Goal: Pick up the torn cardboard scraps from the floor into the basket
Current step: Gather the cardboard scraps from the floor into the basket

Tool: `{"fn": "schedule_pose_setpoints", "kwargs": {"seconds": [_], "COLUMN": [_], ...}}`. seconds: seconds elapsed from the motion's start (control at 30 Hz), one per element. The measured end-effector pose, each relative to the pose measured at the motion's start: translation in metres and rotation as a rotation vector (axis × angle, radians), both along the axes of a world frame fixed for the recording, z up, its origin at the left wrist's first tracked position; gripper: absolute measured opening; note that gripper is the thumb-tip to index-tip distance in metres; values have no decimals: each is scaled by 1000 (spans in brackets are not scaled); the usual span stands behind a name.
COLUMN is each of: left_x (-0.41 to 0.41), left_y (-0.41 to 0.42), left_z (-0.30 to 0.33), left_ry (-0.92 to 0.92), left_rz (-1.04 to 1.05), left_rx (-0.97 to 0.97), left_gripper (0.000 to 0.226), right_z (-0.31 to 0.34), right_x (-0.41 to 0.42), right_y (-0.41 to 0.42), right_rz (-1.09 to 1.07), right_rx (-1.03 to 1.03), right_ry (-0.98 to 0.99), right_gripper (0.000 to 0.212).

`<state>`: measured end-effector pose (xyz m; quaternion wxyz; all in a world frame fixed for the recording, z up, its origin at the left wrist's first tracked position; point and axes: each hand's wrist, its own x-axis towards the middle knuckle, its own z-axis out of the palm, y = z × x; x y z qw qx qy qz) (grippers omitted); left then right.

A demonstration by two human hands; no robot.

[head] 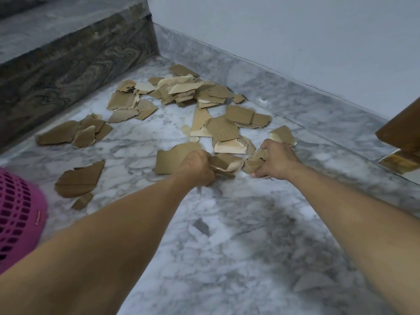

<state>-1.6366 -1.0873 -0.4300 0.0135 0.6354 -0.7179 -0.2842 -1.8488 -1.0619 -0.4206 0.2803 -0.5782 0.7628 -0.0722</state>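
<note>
My fingers are curled shut on both sides: my left hand (197,167) grips a folded brown cardboard piece (223,163), and my right hand (277,158) is clenched around a crumpled wad of scraps (255,160). The two bundles sit close together just above the marble floor (227,223); I think they touch, but blur makes that hard to judge. The pink lattice basket (19,214) stands at my far left, only partly in view, so I cannot tell what is inside it. The torn cardboard scraps (181,89) lie scattered across the floor ahead of my hands, thickest near the wall's skirting (272,76), with a few larger pieces (78,179) lying between the basket and my left hand.
</note>
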Motion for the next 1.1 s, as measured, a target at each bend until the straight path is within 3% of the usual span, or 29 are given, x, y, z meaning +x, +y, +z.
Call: {"fn": "schedule_pose_setpoints", "kwargs": {"seconds": [0.1,0.3,0.4,0.47,0.57,0.63,0.87,1.03,1.1], "left_x": [7,29,40,44,49,50,55,59,59], "left_y": [2,-3,-1,-3,-2,1,0,-5,-7], "left_z": [4,28,29,18,9,9,-4,-6,-5], "left_ry": [161,713,817,703,170,49,-228,-193,-139], "left_rz": [29,326,504,504,469,491,352,325,356], "left_rx": [144,476,423,245,51,25,26,42,81], "left_gripper": [16,9,12,17,93,114,98,97,90], "right_z": [1,7,8,4,3,1,-10,-10,-13], "right_x": [-2,-4,10,21,37,44,53,57,56], "right_y": [0,-10,-21,-31,-42,-46,-49,-47,-46], "right_rz": [-24,-146,-168,-134,-69,-50,-24,-43,-54], "right_rx": [2,-77,-88,-92,-72,-30,0,82,62], "right_ry": [-43,-189,-217,-225,-80,-15,37,106,77], "right_gripper": [78,76,73,71,63,67,88,80,86]}}
